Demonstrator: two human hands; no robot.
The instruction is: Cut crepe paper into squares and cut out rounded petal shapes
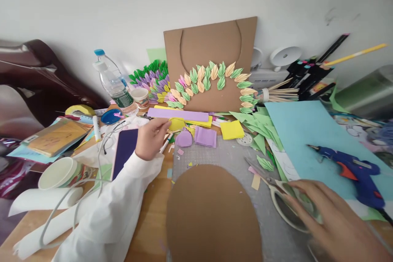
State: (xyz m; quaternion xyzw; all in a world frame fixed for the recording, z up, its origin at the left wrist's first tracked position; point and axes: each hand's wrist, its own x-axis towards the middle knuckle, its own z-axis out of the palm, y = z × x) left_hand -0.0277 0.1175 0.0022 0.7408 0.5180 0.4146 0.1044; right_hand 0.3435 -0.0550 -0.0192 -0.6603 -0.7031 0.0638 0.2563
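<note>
My left hand (151,137), in a white sleeve, reaches to the back of the desk and pinches a folded yellow paper piece (177,123), just under a long purple paper strip (178,114). My right hand (330,217) lies at the lower right, fingers closed over the handles of a pair of scissors (276,188) whose blades point up and left. A brown cardboard oval (211,213) lies on the grey cutting mat (227,153) between the hands. Behind stands a cardboard sheet (211,49) with an arc of folded paper leaves (211,77).
A blue glue gun (356,172) rests on a light blue sheet (303,131) at right. Green paper triangles (258,127), a yellow square (231,129) and purple squares (205,136) lie at the mat's back. At left: water bottle (115,84), paper cups (59,172), a phone (124,149), white cable.
</note>
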